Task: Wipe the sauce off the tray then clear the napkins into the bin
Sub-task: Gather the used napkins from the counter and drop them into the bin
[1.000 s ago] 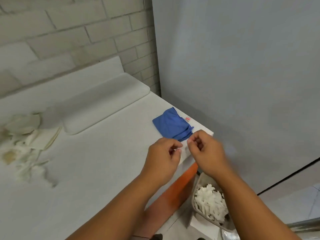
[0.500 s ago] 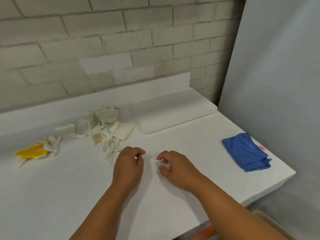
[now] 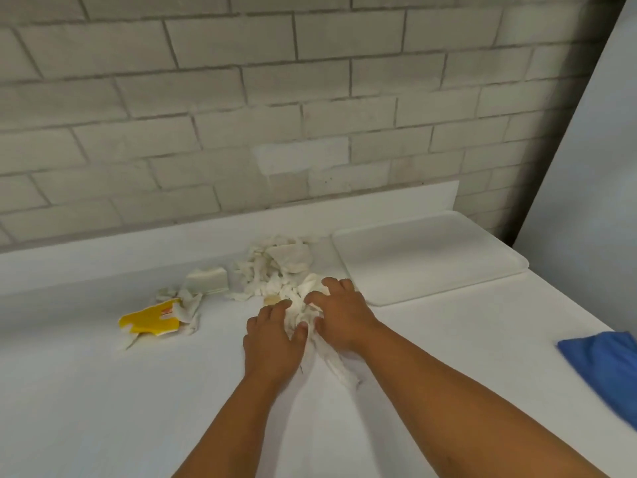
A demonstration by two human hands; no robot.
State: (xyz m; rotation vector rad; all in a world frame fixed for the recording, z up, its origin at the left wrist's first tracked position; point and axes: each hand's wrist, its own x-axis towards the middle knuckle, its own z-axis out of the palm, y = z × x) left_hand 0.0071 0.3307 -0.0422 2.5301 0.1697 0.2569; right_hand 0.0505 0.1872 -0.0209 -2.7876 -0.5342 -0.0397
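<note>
Left hand and right hand curl their fingers around the crumpled napkins bunched between them.

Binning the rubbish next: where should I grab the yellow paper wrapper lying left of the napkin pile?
Probably pinch the yellow paper wrapper at its raised near-right edge, coming from above and the right. It lies flat on the white counter, with a crumpled white napkin overlapping its right end.

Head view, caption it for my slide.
Both hands, left hand and right hand, gather crumpled napkins beside the white tray.
</note>
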